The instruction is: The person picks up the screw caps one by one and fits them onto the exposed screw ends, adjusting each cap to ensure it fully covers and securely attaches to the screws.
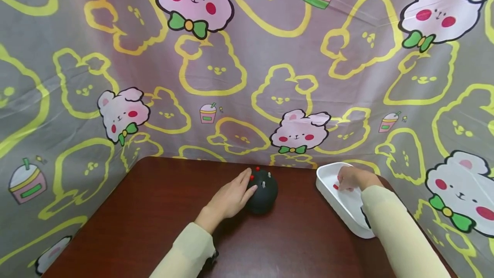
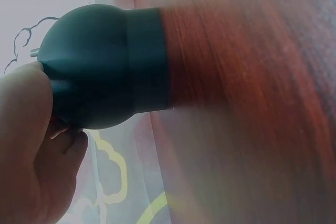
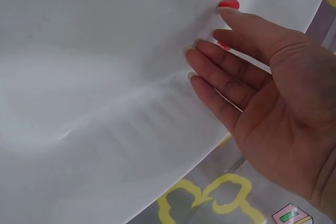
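Observation:
A black ball-shaped stand with a short, wider-than-tall base sits on the brown table. Small red beads and thin metal pegs stick out of its top. My left hand holds it, thumb on the near side and fingers round the far side, as the left wrist view shows. Inside a white tray at the right, my right hand reaches down with its thumb and forefinger apart. One red piece lies at the thumb tip, another red piece partly behind the forefinger.
The brown table ends at a patterned cloth with cartoon rabbits that hangs behind and on both sides. The tray's raised white rim stands near the table's right edge.

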Tool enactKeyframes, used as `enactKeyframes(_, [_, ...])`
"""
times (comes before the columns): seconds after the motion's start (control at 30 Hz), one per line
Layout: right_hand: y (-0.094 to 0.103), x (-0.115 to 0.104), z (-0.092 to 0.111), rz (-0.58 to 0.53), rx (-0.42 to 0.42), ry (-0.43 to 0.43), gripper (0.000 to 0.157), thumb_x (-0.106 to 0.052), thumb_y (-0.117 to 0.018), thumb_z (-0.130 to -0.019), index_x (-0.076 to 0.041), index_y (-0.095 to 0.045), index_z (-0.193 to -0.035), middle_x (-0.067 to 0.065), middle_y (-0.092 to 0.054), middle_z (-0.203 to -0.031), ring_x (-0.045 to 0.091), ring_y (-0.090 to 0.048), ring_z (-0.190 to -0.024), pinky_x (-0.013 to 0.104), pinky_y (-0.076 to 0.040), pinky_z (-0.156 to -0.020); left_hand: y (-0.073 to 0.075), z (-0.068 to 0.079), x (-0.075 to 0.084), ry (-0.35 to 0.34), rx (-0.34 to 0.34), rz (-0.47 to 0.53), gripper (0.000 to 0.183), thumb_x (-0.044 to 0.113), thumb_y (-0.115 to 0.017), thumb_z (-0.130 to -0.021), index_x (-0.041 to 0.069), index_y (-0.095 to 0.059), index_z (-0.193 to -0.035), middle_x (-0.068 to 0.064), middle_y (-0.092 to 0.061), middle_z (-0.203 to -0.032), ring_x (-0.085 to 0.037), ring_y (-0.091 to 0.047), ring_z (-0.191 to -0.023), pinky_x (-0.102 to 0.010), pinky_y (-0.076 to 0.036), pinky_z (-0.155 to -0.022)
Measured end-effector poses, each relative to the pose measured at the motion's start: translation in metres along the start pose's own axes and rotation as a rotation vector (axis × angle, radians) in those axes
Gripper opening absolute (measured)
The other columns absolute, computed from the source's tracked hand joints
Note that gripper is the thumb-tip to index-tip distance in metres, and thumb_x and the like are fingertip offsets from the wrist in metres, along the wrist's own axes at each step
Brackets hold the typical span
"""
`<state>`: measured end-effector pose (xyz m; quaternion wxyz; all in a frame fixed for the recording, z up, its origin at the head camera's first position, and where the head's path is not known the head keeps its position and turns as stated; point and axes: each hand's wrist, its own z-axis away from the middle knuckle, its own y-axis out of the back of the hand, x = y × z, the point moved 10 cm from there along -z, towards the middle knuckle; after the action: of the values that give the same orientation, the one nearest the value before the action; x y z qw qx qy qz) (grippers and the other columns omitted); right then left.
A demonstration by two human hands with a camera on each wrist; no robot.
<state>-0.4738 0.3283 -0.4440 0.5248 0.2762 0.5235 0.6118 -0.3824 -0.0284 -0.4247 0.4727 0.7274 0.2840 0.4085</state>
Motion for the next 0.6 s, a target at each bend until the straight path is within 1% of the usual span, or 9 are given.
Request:
enactKeyframes(0.1, [-0.003, -0.006, -0.004, -0.019, 0.0, 0.01, 0.019, -0.009, -0.076, -0.084, -0.008, -0.062, -0.071, 0.0, -0.058, -0.058, 0.012, -0.054, -0.057, 0.024, -0.04, -0.058, -0.001, 0.0, 0.001, 0.0, -0.007, 0.001, 0.073, 0.053, -0.039, -0.108, 0.004, -0.028, -0.161, -0.013, -0.032, -0.165, -0.026, -0.038, -0.149, -0.042, -0.034, -0.12])
enactKeyframes(0.23, [-0.007, -0.018, -0.014, -0.048, -0.008, 0.069, 0.015, -0.004, -0.075, -0.079, -0.007, -0.062, -0.071, 0.004, -0.063, -0.06, 0.014, -0.06, -0.058, 0.022, -0.044, -0.056, 0.0, 0.0, 0.001, -0.002, -0.003, 0.013, 0.073, 0.052, -0.039, -0.109, 0.003, -0.028, -0.161, -0.013, -0.032, -0.165, -0.026, -0.037, -0.149, -0.044, -0.034, -0.12])
enactKeyframes(0.33, [-0.007, -0.029, -0.017, -0.024, -0.009, 0.108, 0.012, 0.002, -0.069, -0.076, -0.007, -0.062, -0.071, 0.009, -0.066, -0.06, 0.016, -0.061, -0.056, 0.023, -0.046, -0.055, 0.003, 0.0, 0.002, -0.005, 0.006, 0.018, 0.072, 0.051, -0.04, -0.109, 0.003, -0.029, -0.161, -0.014, -0.032, -0.165, -0.027, -0.038, -0.149, -0.045, -0.035, -0.119])
enactKeyframes(0.43, [-0.006, -0.037, -0.018, 0.014, -0.011, 0.122, 0.013, 0.006, -0.064, -0.074, -0.006, -0.062, -0.071, 0.011, -0.068, -0.061, 0.017, -0.062, -0.055, 0.023, -0.045, -0.055, 0.005, 0.0, 0.003, -0.01, 0.012, 0.021, 0.071, 0.05, -0.04, -0.109, 0.002, -0.029, -0.161, -0.014, -0.033, -0.165, -0.027, -0.038, -0.149, -0.045, -0.035, -0.119])
enactKeyframes(0.53, [-0.006, -0.046, -0.016, 0.042, -0.019, 0.149, 0.014, 0.006, -0.065, -0.075, -0.007, -0.062, -0.071, 0.01, -0.069, -0.061, 0.018, -0.065, -0.056, 0.021, -0.045, -0.055, 0.006, 0.0, 0.004, -0.01, 0.007, 0.018, 0.071, 0.05, -0.04, -0.109, 0.002, -0.029, -0.161, -0.014, -0.032, -0.165, -0.027, -0.037, -0.149, -0.045, -0.034, -0.119])
enactKeyframes(0.6, [-0.007, -0.049, -0.014, 0.046, -0.024, 0.155, 0.016, 0.006, -0.067, -0.075, -0.009, -0.061, -0.07, 0.008, -0.069, -0.061, 0.016, -0.065, -0.056, 0.02, -0.044, -0.056, 0.006, 0.001, 0.004, -0.008, 0.002, 0.018, 0.071, 0.05, -0.04, -0.109, 0.002, -0.029, -0.161, -0.014, -0.032, -0.165, -0.027, -0.037, -0.149, -0.045, -0.034, -0.12])
